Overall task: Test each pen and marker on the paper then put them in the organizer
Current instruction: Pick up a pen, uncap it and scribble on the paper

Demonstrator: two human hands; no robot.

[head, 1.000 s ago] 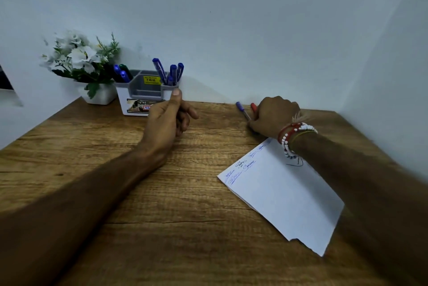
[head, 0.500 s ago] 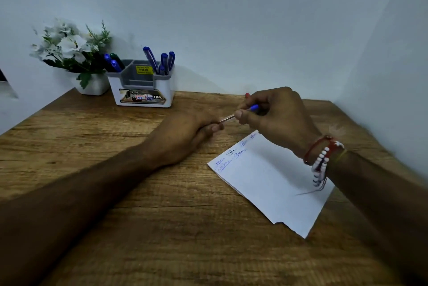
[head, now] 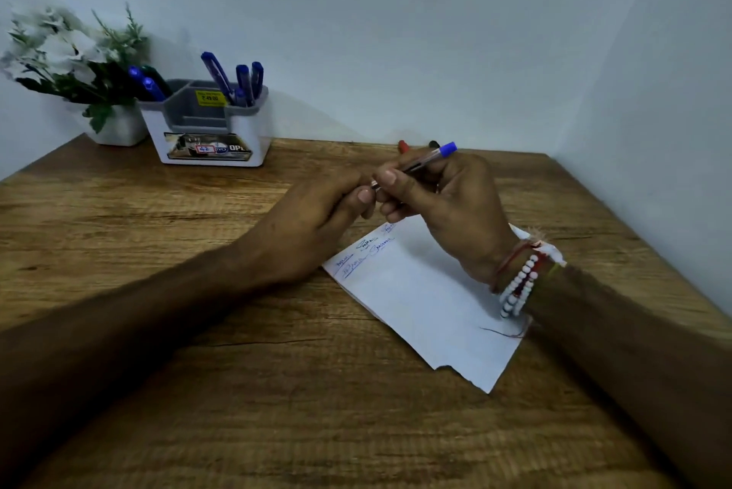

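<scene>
My right hand (head: 447, 207) grips a clear pen with a blue end (head: 431, 156), held above the top corner of the white paper (head: 427, 302). My left hand (head: 313, 219) pinches the pen's front end, which its fingers hide. Blue scribbles mark the paper's upper left edge. The white and grey organizer (head: 210, 124) stands at the back left with several blue pens (head: 237, 80) in it. Behind my right hand, the tips of a red pen (head: 402, 145) and a dark pen (head: 433, 144) lie on the table.
A white pot of white flowers (head: 75, 64) stands left of the organizer, against the wall. The wooden table (head: 277, 389) sits in a corner, with walls close at the back and right. Beaded bracelets circle my right wrist.
My right hand picked the blue-ended pen up from the back of the table and brought it over the paper. My left hand left the organizer and met the pen's front end.
</scene>
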